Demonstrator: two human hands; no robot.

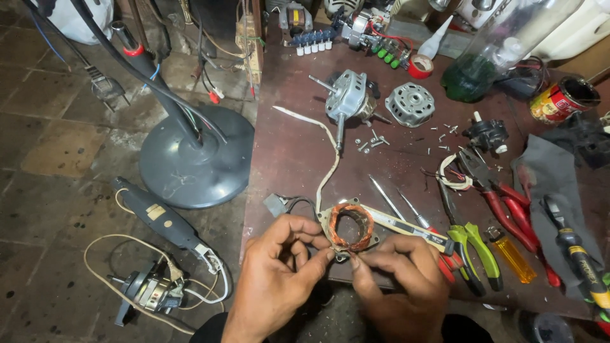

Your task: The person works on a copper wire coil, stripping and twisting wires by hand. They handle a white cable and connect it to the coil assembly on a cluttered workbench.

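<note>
A motor stator [349,227] with copper-coloured windings on a metal core is held up just over the near edge of the dark red workbench [292,159]. My left hand [279,270] pinches its lower left corner between thumb and fingers. My right hand [397,270] grips its lower right side, fingertips meeting the left hand's under the core. A white cable [330,159] runs from the stator up across the bench. A small grey part on dark wires [276,204] lies just left of the stator.
On the bench lie a motor housing with shaft [346,98], a round metal end cover [410,103], loose screws [372,143], screwdrivers [387,200], red and green pliers [502,203], a tin can [562,100] and a green bottle [476,70]. A grey fan base [190,159], a dark power tool [162,219] and another motor [149,291] sit on the tiled floor at left.
</note>
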